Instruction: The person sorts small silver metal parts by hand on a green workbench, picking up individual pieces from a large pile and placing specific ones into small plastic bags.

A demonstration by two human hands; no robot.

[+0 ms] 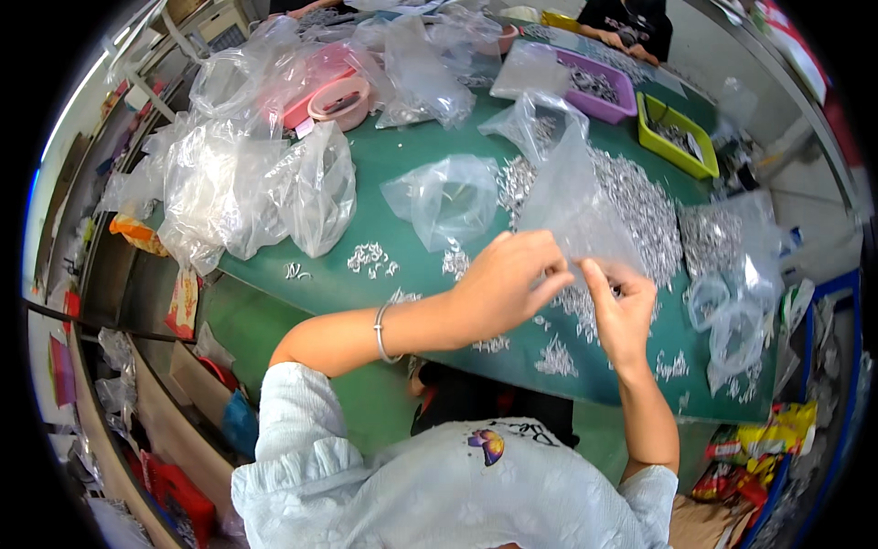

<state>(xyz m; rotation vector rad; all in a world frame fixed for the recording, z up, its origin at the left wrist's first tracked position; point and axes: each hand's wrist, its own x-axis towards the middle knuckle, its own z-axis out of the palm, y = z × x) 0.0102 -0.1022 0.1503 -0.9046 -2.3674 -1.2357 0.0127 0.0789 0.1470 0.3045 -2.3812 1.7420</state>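
okay, right hand [626, 316] pinching a clear plastic bag [578, 201] at its near edge, bag up over the big pile of small silvery parts [642, 206]. left hand [508, 274] curled just beside the bag, can't tell if gripping. little heaps [556, 358] along green table [375, 188] edge.

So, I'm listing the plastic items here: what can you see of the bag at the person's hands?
The plastic bag is whitish, translucent and thin-looking, with soft creases. It spreads away from the hands, narrowing toward its far end, and partly covers the view of the pile of small silvery pieces. The right hand appears to pinch its near edge; the left hand is close beside that edge, though whether it touches is unclear. Its mouth can't be made out.
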